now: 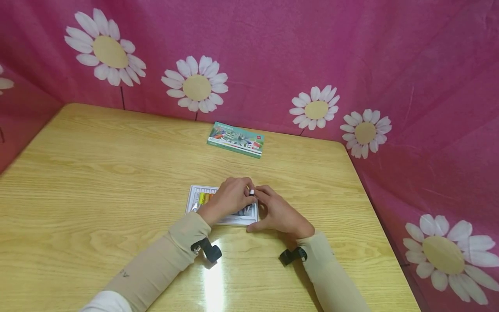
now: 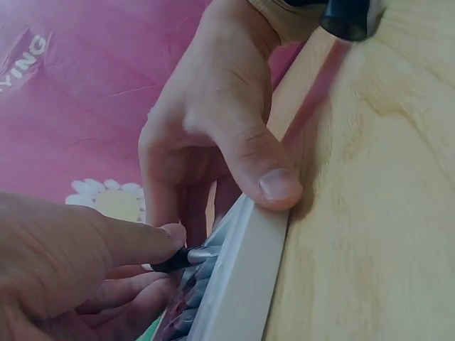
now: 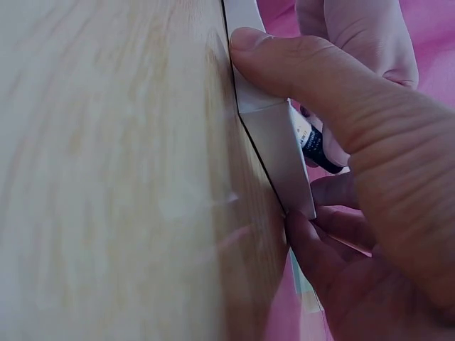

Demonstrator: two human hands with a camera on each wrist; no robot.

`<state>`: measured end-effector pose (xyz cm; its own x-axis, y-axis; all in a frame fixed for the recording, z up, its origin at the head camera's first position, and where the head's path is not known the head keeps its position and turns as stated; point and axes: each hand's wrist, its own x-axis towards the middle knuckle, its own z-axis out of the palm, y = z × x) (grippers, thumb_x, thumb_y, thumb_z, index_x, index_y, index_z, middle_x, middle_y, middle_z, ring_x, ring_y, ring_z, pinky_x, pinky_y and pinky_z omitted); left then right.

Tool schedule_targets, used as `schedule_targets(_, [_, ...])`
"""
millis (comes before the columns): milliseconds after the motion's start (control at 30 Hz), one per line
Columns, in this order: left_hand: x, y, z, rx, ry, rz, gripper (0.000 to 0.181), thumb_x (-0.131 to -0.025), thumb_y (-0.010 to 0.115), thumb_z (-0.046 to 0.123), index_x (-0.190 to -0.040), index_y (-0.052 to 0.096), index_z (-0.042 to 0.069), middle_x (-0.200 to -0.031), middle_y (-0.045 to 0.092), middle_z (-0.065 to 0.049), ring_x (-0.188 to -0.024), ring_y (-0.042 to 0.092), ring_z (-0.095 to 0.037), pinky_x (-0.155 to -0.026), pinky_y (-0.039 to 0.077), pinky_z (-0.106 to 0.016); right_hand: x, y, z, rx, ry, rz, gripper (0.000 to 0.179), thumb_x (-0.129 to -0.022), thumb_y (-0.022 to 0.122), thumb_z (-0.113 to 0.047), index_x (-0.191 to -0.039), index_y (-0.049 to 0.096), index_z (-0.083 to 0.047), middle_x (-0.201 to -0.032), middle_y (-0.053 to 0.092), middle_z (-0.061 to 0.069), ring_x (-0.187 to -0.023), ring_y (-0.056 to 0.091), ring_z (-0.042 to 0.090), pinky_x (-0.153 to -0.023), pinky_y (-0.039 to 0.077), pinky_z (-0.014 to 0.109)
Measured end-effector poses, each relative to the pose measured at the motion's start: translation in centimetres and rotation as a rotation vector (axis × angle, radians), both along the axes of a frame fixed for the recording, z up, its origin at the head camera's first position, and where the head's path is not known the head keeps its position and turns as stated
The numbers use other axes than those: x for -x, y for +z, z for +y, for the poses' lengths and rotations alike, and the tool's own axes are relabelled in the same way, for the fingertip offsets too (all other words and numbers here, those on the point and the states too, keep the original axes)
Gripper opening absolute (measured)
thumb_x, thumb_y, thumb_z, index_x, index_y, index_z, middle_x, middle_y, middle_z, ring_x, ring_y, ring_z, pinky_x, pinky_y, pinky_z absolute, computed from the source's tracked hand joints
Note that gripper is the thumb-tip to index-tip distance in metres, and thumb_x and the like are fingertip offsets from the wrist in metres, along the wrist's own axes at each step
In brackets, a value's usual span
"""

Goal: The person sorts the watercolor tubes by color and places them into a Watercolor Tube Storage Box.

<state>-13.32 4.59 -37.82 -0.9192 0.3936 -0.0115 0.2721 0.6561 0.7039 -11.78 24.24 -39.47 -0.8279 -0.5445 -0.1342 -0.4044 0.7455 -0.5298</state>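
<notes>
A white tray (image 1: 189, 200) of small paint tubes lies on the table, with yellow and orange tubes (image 1: 206, 197) showing at its left end. Over its right part, my left hand (image 1: 231, 196) pinches a dark paint tube (image 3: 316, 147) with a white cap between thumb and fingers; its lower end is down among the other tubes. My right hand (image 1: 280, 213) grips the tray's right end, its thumb (image 2: 279, 186) on the near side wall and its fingers around the far corner. The left hand and forearm hide the middle of the tray in the head view.
A green printed box (image 1: 235, 139) lies at the back of the wooden table (image 1: 117, 173). Behind and to the right hangs a pink curtain (image 1: 265, 52) with white daisies. Each wrist wears a black camera mount (image 1: 206, 250).
</notes>
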Motion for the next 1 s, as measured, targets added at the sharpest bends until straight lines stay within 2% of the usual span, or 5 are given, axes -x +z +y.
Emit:
schedule_targets(133, [0.1,0.1,0.0,-0.022,0.024,-0.051,0.023,-0.093,0.078,0.024,-0.112,0.072,0.012,-0.098,0.078,-0.003,-0.09,0.068,-0.016,-0.087,0.052,-0.035,0.1,-0.1,0.0,0.001,0.0,-0.001,0.104,-0.07,0.093,-0.053,-0.156,0.046,-0.016,-0.153,0.046,0.0,-0.137,0.052,0.02,-0.12,0.042,0.043])
schedule_targets(233, [0.2,0.3,-0.1,-0.036,0.043,-0.109,0.024,-0.093,0.078,0.025,-0.113,0.072,0.013,-0.101,0.078,-0.003,-0.09,0.067,-0.015,-0.084,0.052,-0.033,0.1,-0.2,0.1,0.002,0.002,0.0,0.104,-0.07,0.092,-0.055,-0.156,0.046,-0.018,-0.152,0.046,-0.001,-0.137,0.052,0.019,-0.12,0.042,0.043])
schedule_targets(300, [0.2,0.3,0.0,-0.035,0.042,-0.109,0.021,-0.093,0.078,0.025,-0.11,0.072,0.014,-0.098,0.077,-0.002,-0.088,0.066,-0.014,-0.081,0.051,-0.031,0.1,-0.2,0.1,0.002,-0.002,-0.003,0.104,-0.069,0.092,-0.056,-0.155,0.047,-0.019,-0.153,0.046,-0.001,-0.137,0.052,0.019,-0.12,0.042,0.043])
schedule_targets(633, [0.0,-0.4,-0.1,0.038,0.019,0.051,0.02,-0.091,0.079,0.026,-0.101,0.074,0.01,-0.08,0.069,-0.001,-0.077,0.059,-0.016,-0.071,0.044,-0.029,-0.1,0.0,-0.2,0.003,-0.01,-0.021,0.106,-0.07,0.092,-0.053,-0.157,0.045,-0.015,-0.153,0.046,-0.001,-0.135,0.052,0.019,-0.12,0.043,0.043])
schedule_targets(1000, [0.0,-1.3,0.2,0.144,-0.022,0.178,0.022,-0.092,0.079,0.031,-0.093,0.072,0.01,-0.085,0.073,-0.003,-0.076,0.061,-0.018,-0.073,0.052,-0.035,-0.1,0.0,-0.1,0.009,-0.01,-0.019,0.107,-0.071,0.093,-0.051,-0.157,0.042,-0.013,-0.155,0.044,0.001,-0.136,0.052,0.02,-0.12,0.043,0.043])
